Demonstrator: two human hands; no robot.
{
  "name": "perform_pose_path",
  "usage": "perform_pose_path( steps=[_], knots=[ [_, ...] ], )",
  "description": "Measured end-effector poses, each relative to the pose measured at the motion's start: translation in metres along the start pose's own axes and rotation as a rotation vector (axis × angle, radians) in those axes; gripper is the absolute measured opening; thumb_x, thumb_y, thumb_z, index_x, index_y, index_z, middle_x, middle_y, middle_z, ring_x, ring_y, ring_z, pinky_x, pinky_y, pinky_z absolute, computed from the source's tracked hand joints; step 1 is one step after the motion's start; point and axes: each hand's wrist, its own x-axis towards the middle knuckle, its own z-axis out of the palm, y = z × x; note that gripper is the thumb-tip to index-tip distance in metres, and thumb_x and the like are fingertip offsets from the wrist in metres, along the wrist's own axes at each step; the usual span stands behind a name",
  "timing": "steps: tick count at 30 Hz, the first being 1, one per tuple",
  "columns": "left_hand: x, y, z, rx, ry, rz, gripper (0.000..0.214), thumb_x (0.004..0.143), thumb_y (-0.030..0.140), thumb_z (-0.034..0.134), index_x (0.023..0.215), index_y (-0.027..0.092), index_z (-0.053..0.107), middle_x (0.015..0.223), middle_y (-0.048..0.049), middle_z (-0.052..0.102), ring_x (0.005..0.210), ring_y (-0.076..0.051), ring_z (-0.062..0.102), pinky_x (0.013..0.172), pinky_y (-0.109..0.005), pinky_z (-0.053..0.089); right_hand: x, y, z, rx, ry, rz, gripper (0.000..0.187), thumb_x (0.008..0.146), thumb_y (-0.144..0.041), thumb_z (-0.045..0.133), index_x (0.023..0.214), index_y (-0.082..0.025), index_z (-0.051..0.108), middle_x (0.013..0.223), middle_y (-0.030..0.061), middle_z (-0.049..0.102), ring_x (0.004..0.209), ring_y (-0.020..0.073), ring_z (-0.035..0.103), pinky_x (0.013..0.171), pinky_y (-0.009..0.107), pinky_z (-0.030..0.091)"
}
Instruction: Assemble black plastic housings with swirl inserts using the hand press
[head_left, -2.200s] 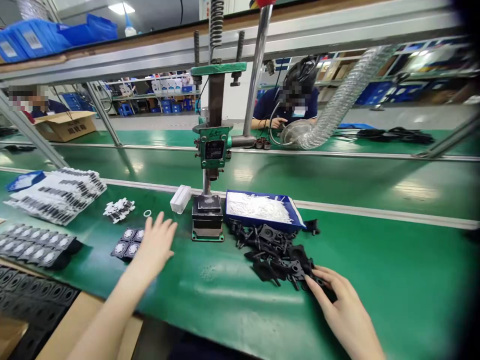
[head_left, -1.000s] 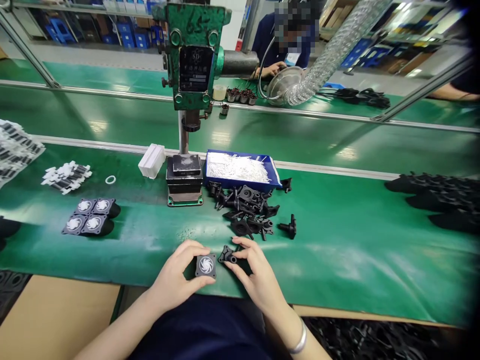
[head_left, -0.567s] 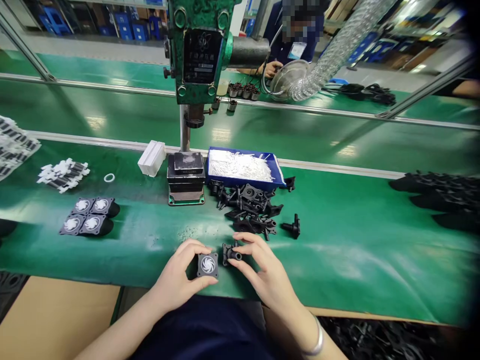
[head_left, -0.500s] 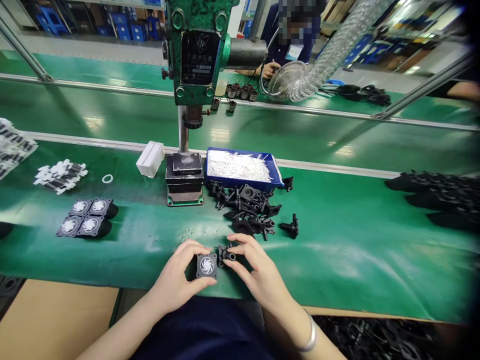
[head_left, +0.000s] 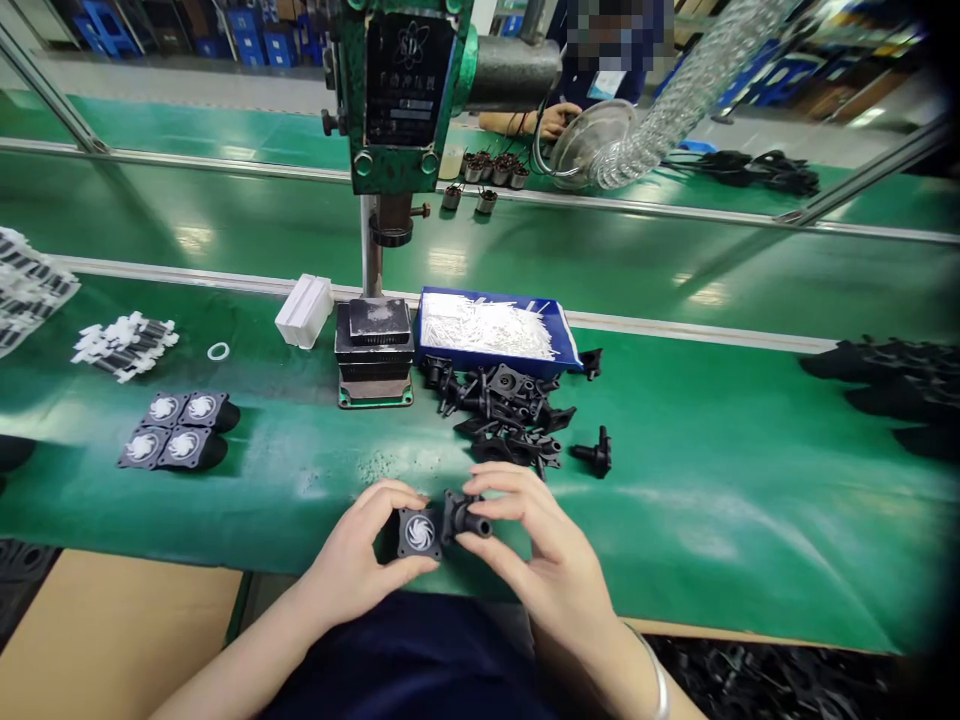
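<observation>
Between the thumb and fingers of my left hand (head_left: 367,550) is a square black pump housing (head_left: 419,534) with a white bladed impeller facing up. My right hand (head_left: 536,540) pinches a black plastic cover with a pipe stub (head_left: 465,517), tilted so the stub points right. The two parts are side by side, very close; whether their edges touch I cannot tell. Beyond my hands lies a heap of similar black covers (head_left: 510,410), and one loose cover (head_left: 596,452) lies to its right. Several housings with white impellers (head_left: 182,443) are grouped at the left.
A green hand press (head_left: 405,100) stands over a black block (head_left: 375,335). Beside it are a blue tray (head_left: 499,366) of white sticks and a white block (head_left: 304,312). White-and-black parts (head_left: 126,346) and a white ring (head_left: 218,351) lie left. A co-worker's hand (head_left: 559,120) shows across the bench.
My right hand has shifted slightly right and turned the cover, so its pipe stub now points more to the right. My left hand still holds the housing. The whole view has shifted a little.
</observation>
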Motion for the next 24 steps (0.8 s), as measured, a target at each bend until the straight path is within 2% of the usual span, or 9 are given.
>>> perform_pose_path(
  steps=[4,9,24],
  knots=[
    [0.001,0.0,0.0,-0.003,-0.001,0.028,0.033,0.084,0.023,0.073,0.11,0.024,0.055,0.111,-0.0052,0.062,0.108,-0.022,0.058,0.095,-0.036,0.047,0.007,-0.015,0.012,0.029,-0.113,-0.105,0.015,0.091,-0.02,0.069,0.103,-0.021,0.06,0.104,0.0071,0.068,0.112,0.0238,0.061,0.097,0.044,0.053],
    [0.002,0.002,0.0,-0.002,-0.005,0.028,0.033,0.082,0.016,0.07,0.109,0.024,0.054,0.11,-0.0044,0.062,0.106,-0.021,0.058,0.093,-0.034,0.047,0.008,-0.013,0.023,0.02,-0.158,-0.136,0.016,0.092,-0.017,0.065,0.105,-0.019,0.058,0.107,0.0079,0.067,0.114,0.0232,0.058,0.098,0.044,0.052],
    [0.001,-0.002,0.0,-0.007,-0.028,0.033,0.034,0.084,0.017,0.07,0.112,0.024,0.052,0.112,-0.0056,0.06,0.108,-0.022,0.058,0.094,-0.035,0.049,0.01,-0.018,0.017,-0.061,-0.193,-0.151,0.021,0.091,-0.013,0.065,0.11,-0.017,0.058,0.107,0.0099,0.066,0.115,0.0245,0.058,0.098,0.045,0.055]
  ],
)
